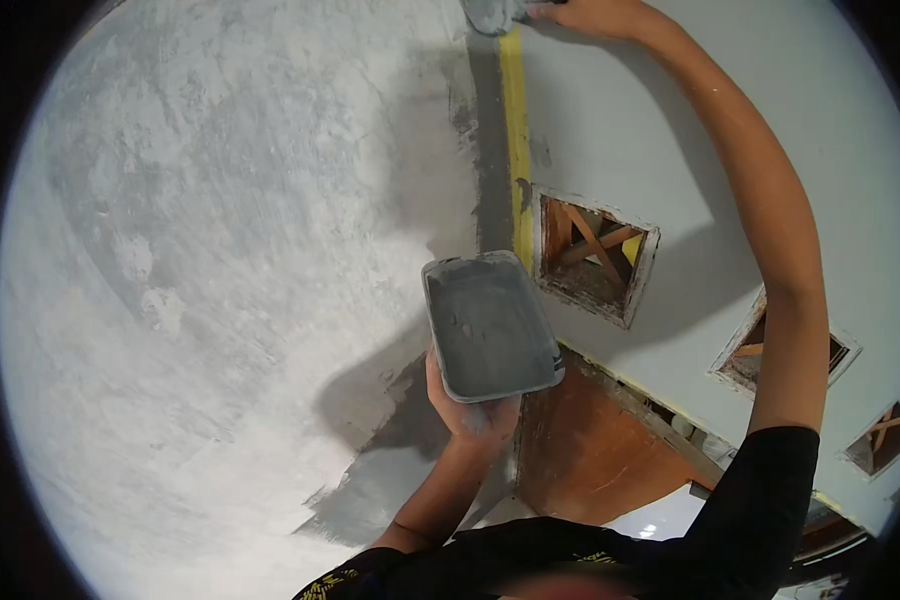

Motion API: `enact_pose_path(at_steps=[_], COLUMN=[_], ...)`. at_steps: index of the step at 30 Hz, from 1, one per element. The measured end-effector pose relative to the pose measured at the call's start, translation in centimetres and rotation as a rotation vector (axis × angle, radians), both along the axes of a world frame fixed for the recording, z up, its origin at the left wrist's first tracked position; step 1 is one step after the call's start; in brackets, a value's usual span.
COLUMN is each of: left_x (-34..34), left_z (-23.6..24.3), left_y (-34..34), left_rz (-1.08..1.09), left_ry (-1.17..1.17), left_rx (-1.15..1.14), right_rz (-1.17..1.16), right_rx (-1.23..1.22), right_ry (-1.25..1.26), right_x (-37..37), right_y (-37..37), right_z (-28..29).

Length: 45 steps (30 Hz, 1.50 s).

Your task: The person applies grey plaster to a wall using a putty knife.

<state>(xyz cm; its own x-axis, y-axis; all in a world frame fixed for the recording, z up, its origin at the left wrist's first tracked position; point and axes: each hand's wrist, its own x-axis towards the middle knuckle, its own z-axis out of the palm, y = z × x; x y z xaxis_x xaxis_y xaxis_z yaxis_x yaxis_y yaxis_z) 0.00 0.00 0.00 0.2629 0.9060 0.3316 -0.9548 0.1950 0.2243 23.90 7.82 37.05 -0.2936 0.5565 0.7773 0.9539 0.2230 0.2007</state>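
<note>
My left hand is closed round the underside of a rectangular container smeared with grey paint, with grey liquid inside. High at the top edge, my right hand grips a grey-coated tool, partly cut off and hard to make out. The tool is at the top of a dark grey band, beside a strip of yellow tape where the mottled pale wall meets the smooth light grey surface.
Square openings with weathered frames and crossed wooden slats run along the light grey surface at the right. Below them are a brown wooden panel and a narrow ledge. Dark grey patches mark the lower part of the pale wall.
</note>
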Motion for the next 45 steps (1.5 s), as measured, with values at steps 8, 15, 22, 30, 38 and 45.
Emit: enact_pose_path(at_steps=[8,15,22,30,38,45], left_x=[0.9,0.9,1.4,1.6,2.3,2.1], left_z=[-0.1,-0.3,0.0,-0.5,-1.5,-2.2], left_y=[0.0,-0.2,-0.6,-0.9,-1.3,-1.2], left_rz=[0.017,0.032,0.069,0.082,-0.022,-0.068], left_ry=[-0.006,-0.003,-0.011,0.014,-0.039,-0.044], left_rx=[-0.035,0.001,0.021,0.038,0.033,0.088], right_rz=[-0.190,-0.075,-0.016,0.093,0.088,0.002], right_rx=[-0.527,-0.167,0.467,0.275,-0.220,-0.349], right_ry=[-0.086,-0.092,0.112,0.118,-0.105,-0.218], right_x=[-1.6,-0.4,0.1,0.2,1.6,0.4], right_y=[-1.6,-0.6,2.2,3.1,1.4,-1.0], right_z=[-3.5,2.0,3.3,0.9,-7.2,-4.1])
